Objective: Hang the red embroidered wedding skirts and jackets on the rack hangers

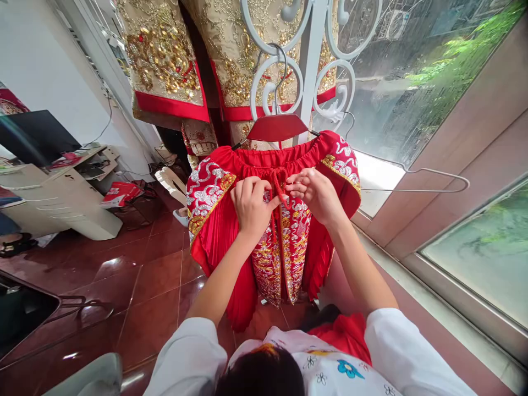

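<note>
A red skirt (223, 220) with pleated sides and silver and gold embroidered panels hangs from a wire hanger (284, 71) with a red cover (277, 127). Its waistband is gathered, and a red drawstring (279, 179) is looped at the front centre. My left hand (252, 204) is closed at the left of the loop, thumb and fingertips pinched on the cord. From the right side, my right hand (315, 195) holds the loop's edge with loosely curled fingers. Part of the cord is hidden behind the fingers.
Gold-beaded garments (165, 60) with red hems hang behind the skirt on a white scrolled metal frame (311, 49). A bare wire hanger (437, 190) sticks out by the window at right. A desk (70, 203) with a monitor (37, 137) stands at left, over red floor tiles (157, 280).
</note>
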### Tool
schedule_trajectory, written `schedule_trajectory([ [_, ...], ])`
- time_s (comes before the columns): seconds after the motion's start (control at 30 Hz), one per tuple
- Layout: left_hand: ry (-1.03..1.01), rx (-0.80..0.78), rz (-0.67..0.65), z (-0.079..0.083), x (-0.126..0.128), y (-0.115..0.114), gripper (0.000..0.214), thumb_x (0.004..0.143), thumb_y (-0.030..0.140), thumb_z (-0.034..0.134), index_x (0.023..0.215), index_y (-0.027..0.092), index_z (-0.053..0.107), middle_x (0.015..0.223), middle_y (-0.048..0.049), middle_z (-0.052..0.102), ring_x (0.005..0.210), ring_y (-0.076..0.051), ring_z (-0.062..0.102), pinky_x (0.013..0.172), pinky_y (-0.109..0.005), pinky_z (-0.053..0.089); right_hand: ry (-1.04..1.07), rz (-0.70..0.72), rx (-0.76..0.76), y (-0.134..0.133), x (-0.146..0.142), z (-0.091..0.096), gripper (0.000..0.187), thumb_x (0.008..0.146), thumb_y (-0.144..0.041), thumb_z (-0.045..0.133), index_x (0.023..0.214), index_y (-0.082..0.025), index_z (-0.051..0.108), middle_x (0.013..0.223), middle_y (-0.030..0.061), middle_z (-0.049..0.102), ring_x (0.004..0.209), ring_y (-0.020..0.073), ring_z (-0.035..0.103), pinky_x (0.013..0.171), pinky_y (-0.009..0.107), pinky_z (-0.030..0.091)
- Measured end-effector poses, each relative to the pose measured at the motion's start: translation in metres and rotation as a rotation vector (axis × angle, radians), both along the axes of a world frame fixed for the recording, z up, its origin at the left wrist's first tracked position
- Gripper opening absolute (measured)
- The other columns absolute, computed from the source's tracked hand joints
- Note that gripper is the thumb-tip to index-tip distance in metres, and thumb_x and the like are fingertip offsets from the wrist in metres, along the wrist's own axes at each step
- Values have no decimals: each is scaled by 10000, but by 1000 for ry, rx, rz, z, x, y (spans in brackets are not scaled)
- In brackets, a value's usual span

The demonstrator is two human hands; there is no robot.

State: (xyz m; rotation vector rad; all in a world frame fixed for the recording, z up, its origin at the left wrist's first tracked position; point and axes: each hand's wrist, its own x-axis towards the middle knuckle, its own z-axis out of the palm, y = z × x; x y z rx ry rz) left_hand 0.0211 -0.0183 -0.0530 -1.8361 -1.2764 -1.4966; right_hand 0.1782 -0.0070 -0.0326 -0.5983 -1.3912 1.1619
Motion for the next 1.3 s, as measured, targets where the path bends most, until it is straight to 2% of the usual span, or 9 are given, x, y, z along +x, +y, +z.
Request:
schedule_trajectory([
  [0.17, -175, -20, -414, 17, -7, -3, 345, 907, 470, 427, 983, 187, 607, 1008, -82, 635, 984, -196, 560, 889, -359, 436, -626, -609, 328, -5, -13, -17, 360, 763, -365, 609, 1026, -171, 460, 1018, 123, 574, 893, 214, 543, 807, 392, 447],
  [0.23, -260, -113, -589, 24, -13, -6, 299, 930, 403, 406, 939, 194, 620, 1026, -72, 650, 1020, -181, 579, 924, -360, 449, -780, -724, 366, -4, -11, -23, 212, 803, -322, 549, 930, -161, 496, 907, 116, 580, 835, 222, 524, 767, 395, 433],
  [0.37, -458, -339, -849, 33, -26, -3, 247, 906, 363, 434, 843, 188, 596, 1010, -76, 668, 1013, -187, 615, 909, -371, 487, -516, -533, 244, -1, 11, -17, 255, 848, -388, 468, 708, -177, 500, 676, 46, 537, 634, 154, 491, 623, 313, 420],
  [0.5, -508, -370, -947, 43, -26, 5, 197, 865, 338, 427, 793, 190, 536, 940, -75, 658, 969, -191, 622, 874, -379, 503, -119, -324, 215, 1, 28, 7, 284, 861, -439, 402, 804, -189, 523, 932, 87, 592, 842, 167, 577, 725, 330, 478],
  [0.67, -446, -353, -981, 61, -17, 3, 209, 825, 295, 390, 639, 202, 407, 640, -32, 516, 679, -158, 574, 772, -392, 510, -220, -317, 260, 18, 26, 32, 517, 919, -550, 133, 856, -204, 512, 787, 93, 524, 853, 177, 563, 740, 360, 479],
  [0.87, -474, -500, -988, 63, -35, 3, 226, 777, 259, 361, 559, 212, 317, 521, -10, 382, 538, -143, 473, 640, -369, 474, -170, -269, 207, 29, 29, 29, 408, 879, -514, 300, 619, -215, 398, 529, 7, 347, 587, 151, 481, 689, 362, 479],
  [1.0, -356, -434, -820, 50, -54, -9, 146, 792, 274, 449, 701, 191, 527, 734, -51, 607, 777, -188, 605, 798, -394, 496, -301, -381, 375, -5, 38, 21, 342, 883, -457, 387, 762, -193, 567, 826, 77, 629, 874, 202, 607, 851, 412, 471],
  [1.17, -208, 14, -156, 24, -95, -27, 454, 728, 265, 664, 1165, 220, 547, 1240, -60, 555, 1201, -284, 473, 1085, -479, 309, -616, -997, 632, -7, 74, 4, 369, 853, -399, 511, 1175, -221, 545, 1283, 94, 531, 1223, 244, 458, 1060, 484, 304],
  [1.3, -336, -124, -4, 12, -116, -17, 612, 744, 377, 672, 1298, 274, 434, 1337, -28, 480, 1252, -353, 423, 1051, -521, 313, -588, -892, 490, 39, 100, -15, 478, 894, -431, 409, 1307, -190, 423, 1343, 127, 469, 1224, 224, 443, 976, 440, 398],
])
